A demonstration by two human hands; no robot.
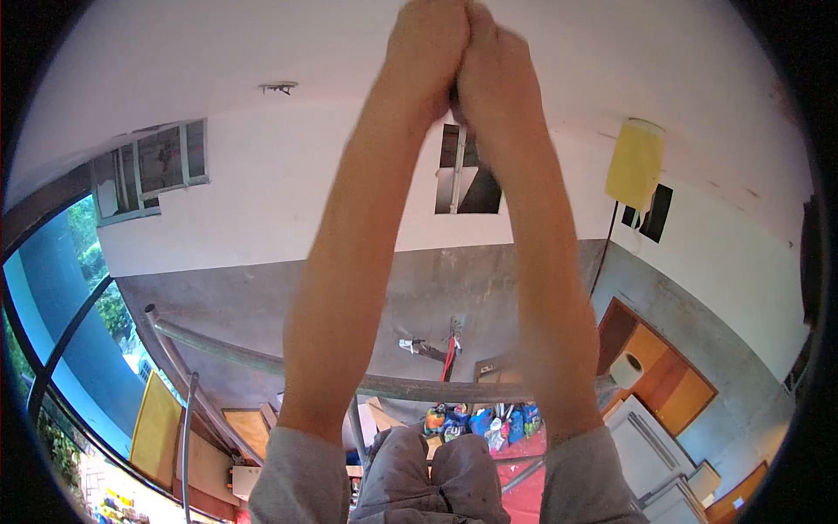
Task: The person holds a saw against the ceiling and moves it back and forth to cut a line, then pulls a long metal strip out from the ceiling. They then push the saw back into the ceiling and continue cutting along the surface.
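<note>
Both of my arms stretch up toward the white ceiling [262, 44], with the hands pressed together at the top of the view. My left hand [429, 44] is closed, its knuckles against the other hand. My right hand [499, 65] is also closed, fingers wrapped inward. A small dark end [455, 103] pokes out below, between the two wrists; I cannot tell what the hands hold. Behind the wrists is a wall opening [469, 196] with a light frame bar in it.
A metal scaffold rail [227, 351] crosses in front of me at waist height. Below lie colourful bags [497, 424] on the floor. A yellow cylinder [635, 164] hangs at the right. Window frames [161, 166] and a glass opening [65, 288] are at the left.
</note>
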